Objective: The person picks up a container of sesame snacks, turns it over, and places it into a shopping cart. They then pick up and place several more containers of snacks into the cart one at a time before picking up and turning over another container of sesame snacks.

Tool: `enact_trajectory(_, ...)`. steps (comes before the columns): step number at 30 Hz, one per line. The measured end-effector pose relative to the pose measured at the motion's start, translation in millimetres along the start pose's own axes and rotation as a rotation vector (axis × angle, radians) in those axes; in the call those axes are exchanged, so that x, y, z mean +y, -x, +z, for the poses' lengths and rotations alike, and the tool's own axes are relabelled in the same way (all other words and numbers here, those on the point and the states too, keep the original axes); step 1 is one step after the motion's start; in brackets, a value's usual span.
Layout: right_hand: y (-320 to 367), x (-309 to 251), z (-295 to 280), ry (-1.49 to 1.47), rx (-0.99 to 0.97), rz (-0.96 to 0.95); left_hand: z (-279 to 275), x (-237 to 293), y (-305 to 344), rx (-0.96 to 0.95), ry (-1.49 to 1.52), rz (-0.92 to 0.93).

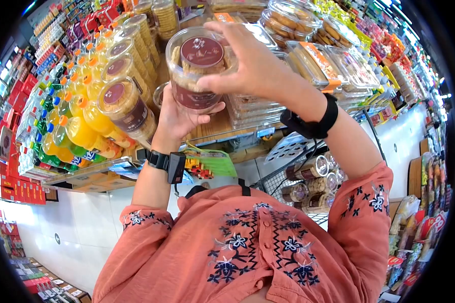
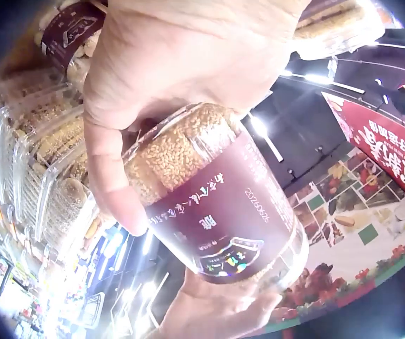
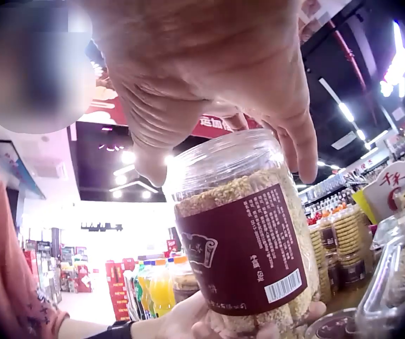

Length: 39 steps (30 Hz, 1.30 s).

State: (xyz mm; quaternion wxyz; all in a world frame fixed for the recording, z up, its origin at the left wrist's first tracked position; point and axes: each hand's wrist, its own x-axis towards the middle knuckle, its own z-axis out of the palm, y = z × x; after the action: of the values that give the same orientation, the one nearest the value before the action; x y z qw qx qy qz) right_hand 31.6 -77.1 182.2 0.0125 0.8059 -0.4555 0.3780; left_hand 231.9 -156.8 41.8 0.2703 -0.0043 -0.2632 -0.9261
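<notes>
A clear plastic jar of sesame-coated sticks (image 1: pixel 175 63) with a maroon label is held up in front of the display table, tilted so its lid with a round maroon sticker faces me in the head view. Its base is gripped from below by my left hand (image 1: pixel 174 118). My right hand (image 1: pixel 258 65) spans the lid, thumb on the near side and fingers over the far side. In the right wrist view the label (image 3: pixel 241 247) shows printed text and a barcode. The left wrist view shows the left thumb (image 2: pixel 114 187) along the jar's side.
Similar jars (image 1: pixel 129 108) stand in a row on the table, beside bottles of orange drink (image 1: pixel 83 131). Clear boxes of pastries (image 1: pixel 255 111) are stacked to the right. Below, a wire shopping cart (image 1: pixel 273 184) holds several jars (image 1: pixel 318 166). Red boxes (image 1: pixel 20 177) are piled at far left.
</notes>
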Motion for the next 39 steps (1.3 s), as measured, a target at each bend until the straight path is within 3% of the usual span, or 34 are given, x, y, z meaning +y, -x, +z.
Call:
enact_trajectory(4, -16.9, 21.9, -8.4, -0.302, -0.057, 0.245, 3.0, 3.0, -0.2, -0.056, 0.069, -0.055)
enact_trajectory(9, -24.9, 43.8, -12.7, -0.295, -0.104, 0.324, 18.0, 0.5, 5.4, 0.03, -0.034, -0.053)
enact_trajectory(21, -16.3, 71.7, -10.1, -0.827, -0.201, 0.451, 36.8, -21.3, 8.9, 0.122, -0.006, 0.095)
enact_trajectory(39, -19.4, 61.9, -1.4, -0.518, -0.164, 0.481, 39.4, -20.6, 13.4, 0.211, 0.01, 0.018)
